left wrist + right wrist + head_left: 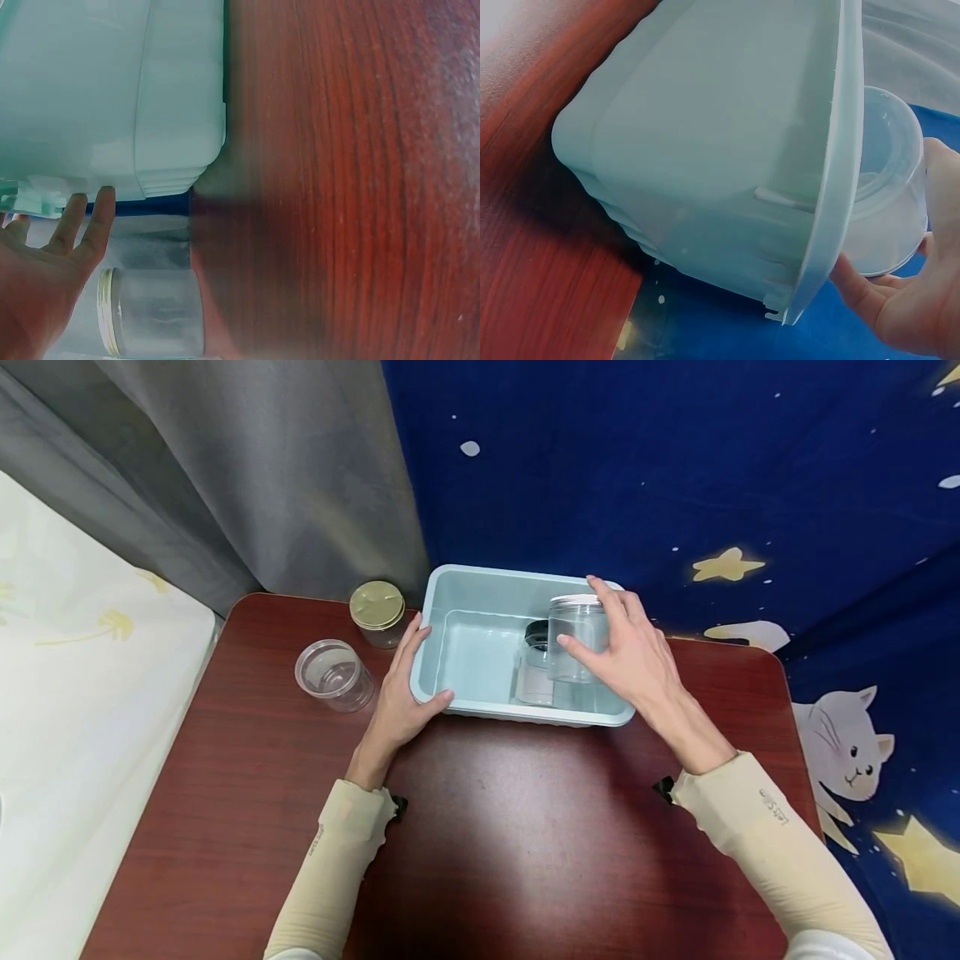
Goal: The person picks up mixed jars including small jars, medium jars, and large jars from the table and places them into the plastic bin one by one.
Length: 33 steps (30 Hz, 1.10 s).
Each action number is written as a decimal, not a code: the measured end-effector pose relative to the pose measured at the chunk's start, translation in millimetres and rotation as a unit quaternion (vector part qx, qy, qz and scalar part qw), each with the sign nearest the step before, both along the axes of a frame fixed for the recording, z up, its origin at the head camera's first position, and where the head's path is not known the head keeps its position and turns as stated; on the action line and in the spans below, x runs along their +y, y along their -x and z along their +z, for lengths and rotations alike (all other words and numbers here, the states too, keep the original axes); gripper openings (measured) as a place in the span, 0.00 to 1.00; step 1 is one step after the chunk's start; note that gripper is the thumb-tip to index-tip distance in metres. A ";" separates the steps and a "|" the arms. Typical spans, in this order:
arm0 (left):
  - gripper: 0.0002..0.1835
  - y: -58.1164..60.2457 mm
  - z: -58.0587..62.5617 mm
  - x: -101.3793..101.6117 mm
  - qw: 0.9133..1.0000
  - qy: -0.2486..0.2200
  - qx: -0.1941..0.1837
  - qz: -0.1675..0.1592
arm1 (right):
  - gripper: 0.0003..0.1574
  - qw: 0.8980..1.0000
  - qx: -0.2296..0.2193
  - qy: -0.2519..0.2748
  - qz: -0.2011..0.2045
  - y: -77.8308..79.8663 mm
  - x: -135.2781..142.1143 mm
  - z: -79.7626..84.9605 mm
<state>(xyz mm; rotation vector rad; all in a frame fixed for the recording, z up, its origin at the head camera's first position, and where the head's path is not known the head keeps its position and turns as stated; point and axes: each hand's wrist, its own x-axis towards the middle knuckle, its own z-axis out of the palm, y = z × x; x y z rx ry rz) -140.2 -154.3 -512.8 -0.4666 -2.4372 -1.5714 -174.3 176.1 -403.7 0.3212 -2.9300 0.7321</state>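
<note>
A pale blue plastic basin (480, 652) stands at the back of the table. My left hand (401, 689) touches its left end, fingers fairly straight against the outer wall and thumb over the front rim. In the left wrist view the left hand (52, 277) has fingertips on the basin wall. My right hand (633, 652) grips a clear jar (573, 647) with a whitish lid, over the basin's right part. The right wrist view shows this clear jar (889, 225) beyond the rim. Partly behind it, a clear jar with a black lid (536, 681) sits inside the basin.
Left of the basin stand a gold-lidded jar (378, 614) and a clear jar with no lid visible (335, 675). The reddish-brown table (517, 827) extends toward me. A grey curtain (300, 477) and a dark blue curtain (600, 468) hang behind it.
</note>
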 end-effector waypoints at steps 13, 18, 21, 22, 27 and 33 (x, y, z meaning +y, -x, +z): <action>0.51 0.3 0.0 0.2 1.000 -0.006 -0.003 -0.002 | 0.56 0.999 -0.032 -0.030 -0.006 0.2 -3.8 -4.3; 0.49 0.6 -1.2 -0.4 1.000 -0.012 -0.003 -0.005 | 0.57 0.998 -0.041 -0.040 -0.012 0.6 -5.0 -6.3; 0.49 0.4 -0.7 0.0 1.000 -0.016 0.000 -0.007 | 0.57 0.998 -0.045 -0.048 -0.014 0.8 -5.4 -6.4; 0.49 0.1 0.4 0.4 1.000 -0.017 0.001 -0.008 | 0.57 0.997 -0.048 -0.050 -0.014 0.7 -5.4 -6.4; 0.47 -7.4 21.0 4.4 0.999 -0.028 -0.004 -0.015 | 0.58 0.997 -0.056 -0.059 -0.017 0.8 -5.5 -7.2; 0.46 -15.7 41.7 8.7 0.999 -0.034 -0.010 -0.017 | 0.58 0.996 -0.053 -0.076 -0.011 0.3 -7.3 -10.7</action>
